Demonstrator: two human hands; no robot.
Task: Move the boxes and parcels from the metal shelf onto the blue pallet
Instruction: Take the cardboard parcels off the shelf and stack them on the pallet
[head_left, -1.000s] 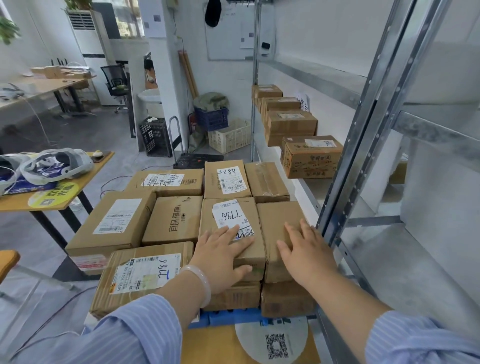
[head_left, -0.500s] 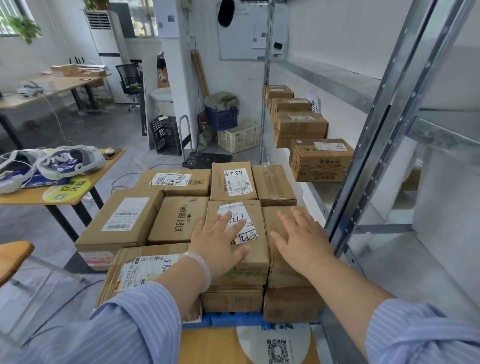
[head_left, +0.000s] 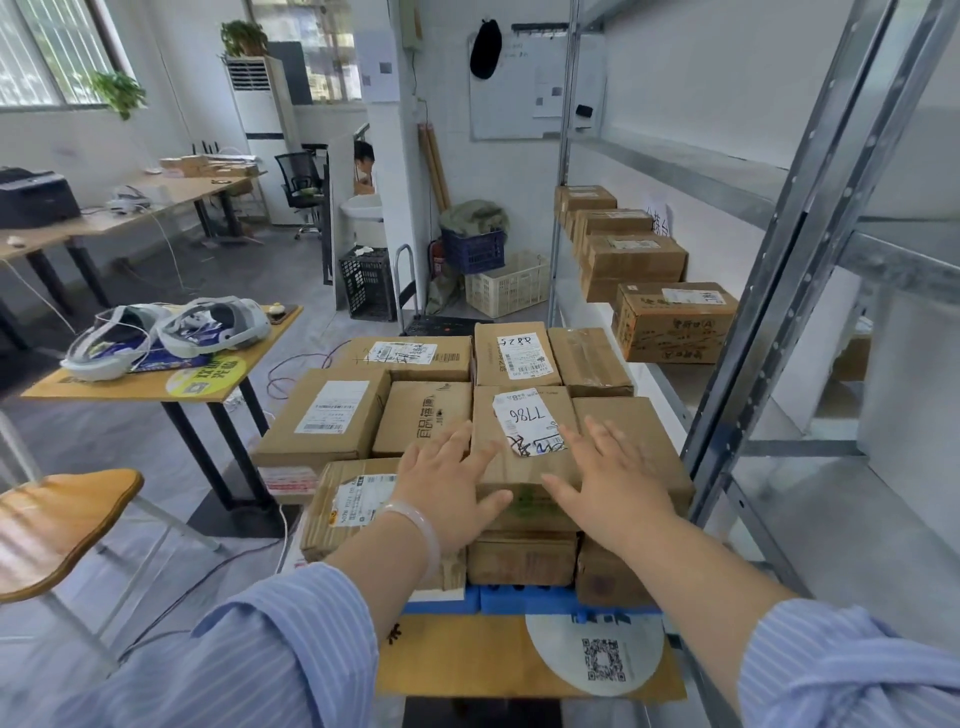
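Note:
Several brown cardboard boxes are stacked on the blue pallet (head_left: 524, 598) in front of me. My left hand (head_left: 449, 480) hovers flat, fingers spread, over the near edge of the box labelled 7786 (head_left: 524, 431). My right hand (head_left: 608, 478) is open beside it, above the seam between that box and the plain box (head_left: 652, 441) to its right. Neither hand holds anything. On the metal shelf (head_left: 675, 384) at the right stand several more boxes, the nearest one (head_left: 675, 322) with handwriting on its side.
A shelf upright (head_left: 769, 312) rises just right of the stack. At the left are a small wooden table with headsets (head_left: 171, 332) and a wooden stool (head_left: 62, 519). Crates (head_left: 506, 286) and a hand truck stand behind the pallet. A person sits far back.
Both hands have lifted off the box tops and drawn slightly toward me, fingers spreading. The camera has tilted up, showing more of the room.

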